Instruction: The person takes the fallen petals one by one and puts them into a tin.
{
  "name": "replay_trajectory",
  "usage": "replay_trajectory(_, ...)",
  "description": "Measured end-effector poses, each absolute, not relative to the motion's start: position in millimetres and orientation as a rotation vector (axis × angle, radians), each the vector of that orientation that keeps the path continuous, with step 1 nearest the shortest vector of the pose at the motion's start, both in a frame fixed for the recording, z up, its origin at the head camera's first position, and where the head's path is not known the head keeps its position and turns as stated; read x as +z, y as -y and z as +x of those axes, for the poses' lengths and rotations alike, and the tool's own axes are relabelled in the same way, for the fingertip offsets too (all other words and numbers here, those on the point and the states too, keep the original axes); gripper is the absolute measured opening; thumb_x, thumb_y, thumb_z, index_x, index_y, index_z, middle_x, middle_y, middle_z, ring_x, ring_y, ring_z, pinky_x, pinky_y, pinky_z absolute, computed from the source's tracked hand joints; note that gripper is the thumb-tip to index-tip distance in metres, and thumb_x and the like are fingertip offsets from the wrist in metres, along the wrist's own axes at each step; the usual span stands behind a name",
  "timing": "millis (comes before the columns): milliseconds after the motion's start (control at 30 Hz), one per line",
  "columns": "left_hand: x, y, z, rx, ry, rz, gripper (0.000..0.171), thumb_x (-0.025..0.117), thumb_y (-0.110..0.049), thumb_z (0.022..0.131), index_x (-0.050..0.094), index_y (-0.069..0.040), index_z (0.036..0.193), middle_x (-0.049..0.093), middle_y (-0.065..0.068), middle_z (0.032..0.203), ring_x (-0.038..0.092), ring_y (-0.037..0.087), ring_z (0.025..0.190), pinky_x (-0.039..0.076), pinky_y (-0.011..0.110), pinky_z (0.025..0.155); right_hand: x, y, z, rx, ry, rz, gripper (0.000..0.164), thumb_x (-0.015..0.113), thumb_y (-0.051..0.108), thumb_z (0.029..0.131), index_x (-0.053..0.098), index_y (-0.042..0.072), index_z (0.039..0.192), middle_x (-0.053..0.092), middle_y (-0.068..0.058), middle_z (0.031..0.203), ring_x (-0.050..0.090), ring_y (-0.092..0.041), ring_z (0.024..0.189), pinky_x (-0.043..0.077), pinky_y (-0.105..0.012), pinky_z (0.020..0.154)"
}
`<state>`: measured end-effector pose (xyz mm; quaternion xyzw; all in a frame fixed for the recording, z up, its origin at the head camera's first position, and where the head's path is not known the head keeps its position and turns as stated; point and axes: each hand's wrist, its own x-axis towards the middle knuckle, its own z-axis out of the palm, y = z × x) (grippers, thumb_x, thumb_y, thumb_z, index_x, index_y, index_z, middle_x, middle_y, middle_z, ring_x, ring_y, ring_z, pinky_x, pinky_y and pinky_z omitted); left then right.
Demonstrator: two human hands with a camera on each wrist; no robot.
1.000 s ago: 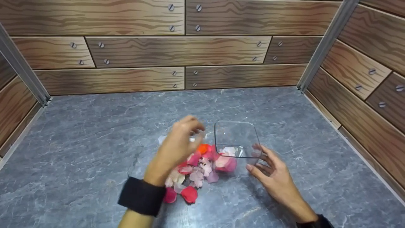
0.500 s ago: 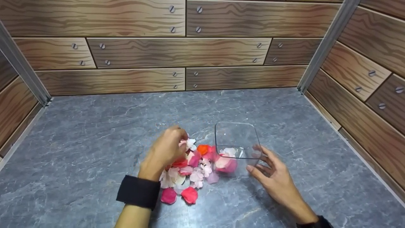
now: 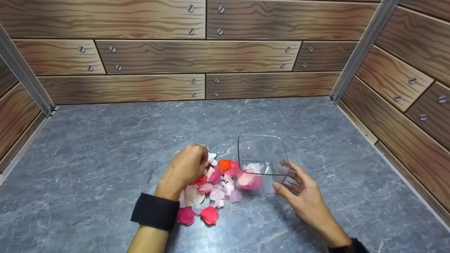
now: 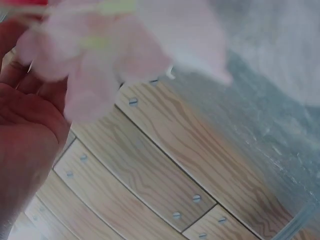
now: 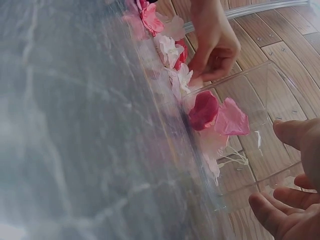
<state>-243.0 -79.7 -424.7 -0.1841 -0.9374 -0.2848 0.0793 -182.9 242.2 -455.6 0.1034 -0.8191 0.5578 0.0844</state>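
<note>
Loose artificial flower petals and blossoms in pink, red, white and orange lie in a pile on the table. At the pile's far left edge my left hand is lowered with curled fingers. In the right wrist view, its thumb and fingertips pinch at a pale pink petal. A clear square container stands right of the pile, with pink and white petals inside. My right hand holds the container's near right corner between thumb and fingers. Blurred pale blossoms loom close in the left wrist view.
The grey marbled tabletop spreads around the pile. Wood-patterned panels close off the back, left and right sides, with metal strips at the corners. One dark pink petal and one red petal lie at the front.
My left hand has moved left and down from beside the container to the pile's far left edge, staying there over the last half second. My right hand and the container stay put.
</note>
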Motion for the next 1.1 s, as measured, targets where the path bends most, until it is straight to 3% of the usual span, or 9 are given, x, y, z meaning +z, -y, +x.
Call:
replay_trajectory(233, -405.5, 92.9, -240.1, -1.138, 2.787, -0.495, 0.012, 0.062, 0.005, 0.086, 0.071, -0.002, 0.091, 0.068, 0.007, 0.079, 0.055, 0.014, 0.065, 0.048, 0.026, 0.061, -455.4, -242.0, -182.7, 1.659, 2.452, 0.308, 0.073, 0.081, 0.009, 0.087, 0.047, 0.006, 0.151, 0.053, -0.014, 0.152, 0.066, -0.019, 0.124, 0.057, -0.029, 0.103)
replay_trajectory(533, -385.5, 92.1, -231.8, -1.261, 2.656, -0.582, 0.004, 0.066, -0.003, 0.091, 0.070, -0.003, 0.091, 0.073, 0.008, 0.083, 0.061, 0.013, 0.071, 0.053, 0.025, 0.066, -455.9, -243.0, -182.1, 1.645, 2.446, 0.316, 0.073, 0.081, 0.009, 0.087, 0.046, 0.005, 0.151, 0.053, -0.015, 0.151, 0.065, -0.017, 0.125, 0.057, -0.028, 0.102)
replay_trajectory(800, -368.6, 59.8, -216.1, -1.349, 2.453, -0.709, 0.005, 0.069, 0.002, 0.090, 0.072, -0.001, 0.093, 0.074, 0.011, 0.091, 0.071, 0.019, 0.083, 0.061, 0.022, 0.074, -455.8, -243.3, -182.2, 1.633, 2.443, 0.325, 0.074, 0.081, 0.008, 0.088, 0.045, 0.004, 0.152, 0.052, -0.015, 0.153, 0.064, -0.017, 0.127, 0.057, -0.027, 0.101)
replay_trajectory(1100, -378.7, 14.1, -204.4, -1.318, 2.271, -0.908, 0.012, 0.068, 0.009, 0.088, 0.073, 0.001, 0.095, 0.072, 0.011, 0.095, 0.072, 0.019, 0.086, 0.059, 0.015, 0.078, -455.9, -242.4, -181.9, 1.639, 2.448, 0.319, 0.074, 0.081, 0.010, 0.088, 0.046, 0.006, 0.152, 0.053, -0.014, 0.152, 0.065, -0.018, 0.125, 0.058, -0.030, 0.102)
